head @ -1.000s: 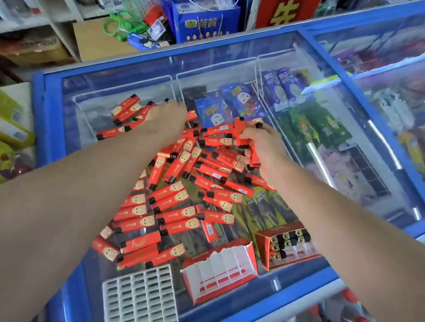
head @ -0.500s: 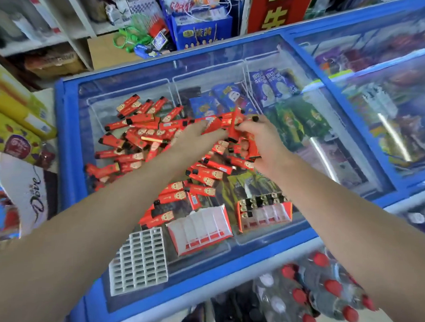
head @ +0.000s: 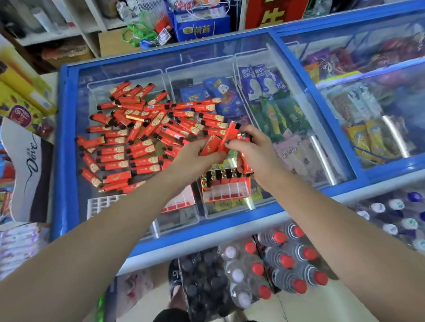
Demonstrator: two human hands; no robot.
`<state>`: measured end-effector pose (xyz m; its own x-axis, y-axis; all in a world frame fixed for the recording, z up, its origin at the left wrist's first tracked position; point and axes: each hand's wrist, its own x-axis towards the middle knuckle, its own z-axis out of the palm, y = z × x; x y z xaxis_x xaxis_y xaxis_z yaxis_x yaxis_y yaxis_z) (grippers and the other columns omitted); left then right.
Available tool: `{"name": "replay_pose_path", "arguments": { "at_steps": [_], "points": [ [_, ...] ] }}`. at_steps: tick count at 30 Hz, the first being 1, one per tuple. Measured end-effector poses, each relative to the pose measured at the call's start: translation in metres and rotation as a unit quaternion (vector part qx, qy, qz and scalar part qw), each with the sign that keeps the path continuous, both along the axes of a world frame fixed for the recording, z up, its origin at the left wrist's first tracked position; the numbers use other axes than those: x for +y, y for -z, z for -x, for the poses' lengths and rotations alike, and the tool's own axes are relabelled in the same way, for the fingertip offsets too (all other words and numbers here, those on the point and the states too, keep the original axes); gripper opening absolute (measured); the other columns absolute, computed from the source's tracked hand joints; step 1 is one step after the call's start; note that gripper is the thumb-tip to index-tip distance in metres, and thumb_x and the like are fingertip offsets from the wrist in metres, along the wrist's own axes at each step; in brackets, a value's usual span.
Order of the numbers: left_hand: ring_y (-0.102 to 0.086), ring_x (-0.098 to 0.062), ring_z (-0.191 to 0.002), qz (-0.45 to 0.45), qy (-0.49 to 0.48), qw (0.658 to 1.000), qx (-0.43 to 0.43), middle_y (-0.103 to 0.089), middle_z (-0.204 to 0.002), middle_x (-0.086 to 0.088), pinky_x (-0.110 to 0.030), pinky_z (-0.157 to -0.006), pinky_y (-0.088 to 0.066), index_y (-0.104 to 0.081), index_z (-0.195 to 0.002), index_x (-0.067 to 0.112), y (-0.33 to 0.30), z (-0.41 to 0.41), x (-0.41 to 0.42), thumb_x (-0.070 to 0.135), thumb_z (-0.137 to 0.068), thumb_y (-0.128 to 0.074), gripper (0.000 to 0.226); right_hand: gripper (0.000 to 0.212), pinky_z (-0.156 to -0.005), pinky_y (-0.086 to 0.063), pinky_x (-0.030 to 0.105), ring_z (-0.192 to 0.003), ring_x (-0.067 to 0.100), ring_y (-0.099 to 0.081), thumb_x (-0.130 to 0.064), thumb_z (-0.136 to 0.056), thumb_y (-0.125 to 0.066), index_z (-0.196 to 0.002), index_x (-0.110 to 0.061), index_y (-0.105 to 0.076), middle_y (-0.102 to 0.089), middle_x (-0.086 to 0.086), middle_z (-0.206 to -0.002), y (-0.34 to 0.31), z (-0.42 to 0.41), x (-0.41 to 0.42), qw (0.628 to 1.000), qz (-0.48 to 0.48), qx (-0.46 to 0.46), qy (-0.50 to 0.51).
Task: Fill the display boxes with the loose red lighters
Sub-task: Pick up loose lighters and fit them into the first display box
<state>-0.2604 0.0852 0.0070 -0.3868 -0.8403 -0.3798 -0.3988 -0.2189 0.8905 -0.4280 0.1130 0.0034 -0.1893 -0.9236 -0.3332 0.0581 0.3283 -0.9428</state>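
Lighters (head: pixel 225 140) in both hands' grip, above box (head: pixel 226 188).

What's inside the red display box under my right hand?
The display box has lighters standing in its back rows; front slots look empty. The right hand covers its far corner.

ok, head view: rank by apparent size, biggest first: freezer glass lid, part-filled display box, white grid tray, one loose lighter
1. freezer glass lid
2. part-filled display box; the white grid tray is largely hidden by the left forearm, so I can't rank these two
3. loose lighter
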Motion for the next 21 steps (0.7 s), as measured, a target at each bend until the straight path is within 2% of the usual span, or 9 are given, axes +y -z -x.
{"name": "replay_pose_path", "arguments": {
  "at_steps": [4, 7, 9, 10, 11, 13, 15, 17, 21],
  "points": [
    [-0.050, -0.006, -0.056, 0.011, -0.007, 1.000, -0.020, -0.060, -0.067, 0.008, -0.026, -0.063, -0.040, -0.069, -0.087, 0.022, 0.005, 0.004, 0.016, 0.029, -0.093, -0.072, 0.010, 0.036, -0.042, -0.042, 0.028, -0.042, 0.018, -0.049, -0.007, -0.086, -0.073, -0.120, -0.016, -0.065, -0.063, 0.007, -0.086, 0.001, 0.015, 0.014, 0.999, 0.023, 0.047, -0.007],
    [-0.055, -0.003, -0.057, 0.017, 0.005, 0.998, -0.053, -0.064, -0.069, 0.009, -0.025, -0.062, -0.044, -0.072, -0.094, 0.019, 0.008, 0.004, 0.023, 0.030, -0.092, -0.073, 0.011, 0.041, -0.051, -0.046, 0.029, -0.053, 0.017, -0.055, -0.011, -0.086, -0.073, -0.124, -0.024, -0.065, -0.068, 0.007, -0.094, 0.002, 0.021, 0.024, 0.991, 0.046, 0.111, -0.053],
    [-0.058, 0.000, -0.061, 0.032, 0.014, 0.997, -0.073, -0.067, -0.075, 0.006, -0.018, -0.063, -0.046, -0.072, -0.095, 0.018, 0.009, 0.004, 0.026, 0.030, -0.091, -0.074, 0.013, 0.039, -0.050, -0.046, 0.030, -0.052, 0.018, -0.055, -0.008, -0.087, -0.071, -0.120, -0.027, -0.065, -0.071, 0.010, -0.097, 0.003, 0.023, 0.031, 0.985, 0.057, 0.144, -0.076],
    [-0.057, 0.004, -0.060, 0.040, 0.009, 0.996, -0.084, -0.066, -0.073, 0.011, -0.013, -0.060, -0.044, -0.071, -0.091, 0.020, 0.010, 0.002, 0.026, 0.028, -0.091, -0.074, 0.009, 0.037, -0.052, -0.046, 0.028, -0.054, 0.016, -0.056, -0.008, -0.087, -0.071, -0.118, -0.027, -0.065, -0.071, 0.007, -0.100, 0.006, 0.023, 0.035, 0.979, 0.064, 0.174, -0.087],
    [-0.055, 0.005, -0.058, 0.047, -0.001, 0.994, -0.096, -0.063, -0.069, 0.014, -0.012, -0.056, -0.041, -0.067, -0.086, 0.022, 0.012, 0.000, 0.026, 0.026, -0.092, -0.072, 0.009, 0.034, -0.057, -0.048, 0.029, -0.061, 0.016, -0.058, -0.008, -0.087, -0.071, -0.115, -0.026, -0.066, -0.070, 0.001, -0.104, 0.010, 0.022, 0.038, 0.970, 0.075, 0.209, -0.093],
    [-0.053, -0.006, -0.061, 0.057, -0.023, 0.989, -0.133, -0.057, -0.068, 0.011, -0.023, -0.056, -0.039, -0.058, -0.081, 0.023, 0.019, -0.005, 0.025, 0.023, -0.094, -0.068, 0.016, 0.027, -0.068, -0.050, 0.037, -0.073, 0.022, -0.061, -0.009, -0.087, -0.071, -0.110, -0.024, -0.066, -0.069, -0.003, -0.098, 0.023, 0.020, 0.045, 0.955, 0.100, 0.259, -0.107],
    [-0.048, -0.014, -0.064, 0.059, -0.027, 0.982, -0.177, -0.052, -0.074, 0.003, -0.030, -0.056, -0.035, -0.053, -0.084, 0.018, 0.028, -0.010, 0.024, 0.021, -0.095, -0.064, 0.016, 0.021, -0.061, -0.048, 0.043, -0.063, 0.022, -0.058, -0.013, -0.089, -0.070, -0.105, -0.025, -0.065, -0.067, 0.001, -0.079, 0.039, 0.017, 0.052, 0.941, 0.107, 0.295, -0.128],
    [-0.047, -0.016, -0.064, 0.062, -0.025, 0.976, -0.206, -0.051, -0.077, 0.001, -0.030, -0.054, -0.033, -0.048, -0.084, 0.018, 0.036, -0.013, 0.023, 0.019, -0.095, -0.063, 0.018, 0.017, -0.053, -0.048, 0.043, -0.054, 0.015, -0.054, -0.018, -0.091, -0.069, -0.103, -0.028, -0.062, -0.063, -0.003, -0.069, 0.055, 0.014, 0.057, 0.916, 0.119, 0.356, -0.142],
    [-0.049, -0.020, -0.070, 0.068, -0.003, 0.972, -0.225, -0.050, -0.084, -0.001, -0.031, -0.053, -0.032, -0.049, -0.095, 0.014, 0.045, -0.012, 0.023, 0.020, -0.094, -0.064, 0.017, 0.014, -0.056, -0.055, 0.042, -0.067, 0.012, -0.061, -0.018, -0.091, -0.070, -0.103, -0.023, -0.065, -0.066, -0.009, -0.095, 0.073, 0.002, 0.063, 0.862, 0.165, 0.457, -0.147]
  ]
}}
